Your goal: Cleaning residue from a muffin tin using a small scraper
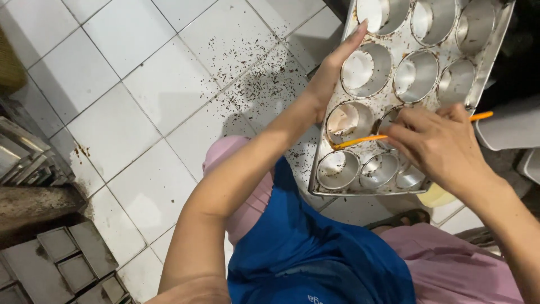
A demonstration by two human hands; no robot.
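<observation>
Far left I see stacked metal trays [28, 157] by the wall, and square baking tins [67, 264] at bottom left. White tiled floor [129, 101] w/ dark crumbs [264, 79] scattered toward the middle. Blue apron [304, 247] over pink clothing [450, 264] fills the bottom centre.

Left hand [337, 67] reaches up along the left edge of the muffin tray [394, 48]; fingers straight, pressed flat against the tray rim, thumb side hidden so I can't tell if it wraps under. Tray is tilted, held above the floor at upper right, round cups showing brown baked-on residue.

Right hand [441, 143] sits over the tray's lower right cups, fingers pinched around a thin orange stick [360, 140]. Stick's tip lies at a cup near the tray's left-centre; its other end pokes out past the hand on the right.
</observation>
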